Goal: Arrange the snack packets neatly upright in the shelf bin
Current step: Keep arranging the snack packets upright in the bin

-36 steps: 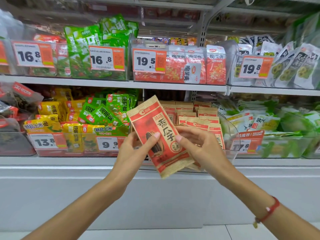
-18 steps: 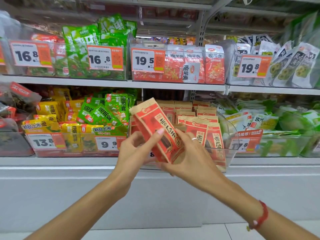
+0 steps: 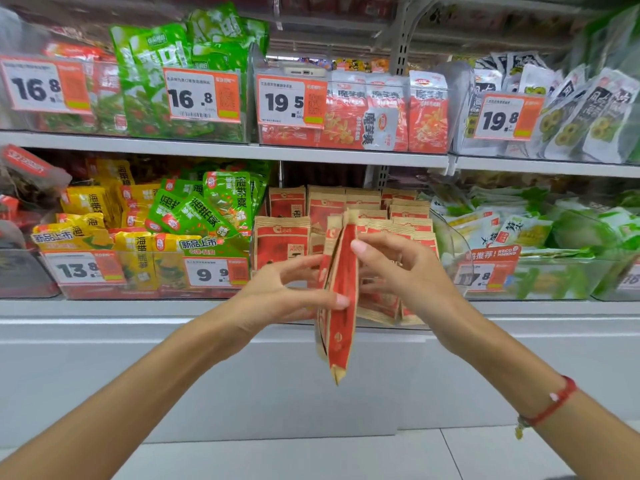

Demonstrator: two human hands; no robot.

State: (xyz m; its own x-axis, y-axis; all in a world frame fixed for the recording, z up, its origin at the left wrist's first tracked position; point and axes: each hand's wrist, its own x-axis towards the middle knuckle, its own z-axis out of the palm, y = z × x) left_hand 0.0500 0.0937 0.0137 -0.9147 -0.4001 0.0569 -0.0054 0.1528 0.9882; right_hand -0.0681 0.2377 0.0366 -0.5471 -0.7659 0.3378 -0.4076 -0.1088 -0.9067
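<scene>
You hold a red-and-tan snack packet (image 3: 337,299) edge-on in front of the clear shelf bin (image 3: 450,244), turned so its thin side faces you, likely so it can slot in upright among the others. Your left hand (image 3: 277,296) pinches it, thumb tip pressed on the near face, fingers (image 3: 298,268) spread behind. Your right hand (image 3: 408,271) steadies the top, one fingertip on the upper edge, other fingers curled loosely; whether they grip it, can't tell. Packet hangs below the shelf edge (image 3: 173,306), not yet in the bin. Matching packets (image 3: 282,237) already stand upright in rows inside, so yours probably goes in the front gap. Green packets (image 3: 207,209) sit in the neighbouring bin to the left, jumbled. A red bracelet (image 3: 550,405) is on your right wrist.
</scene>
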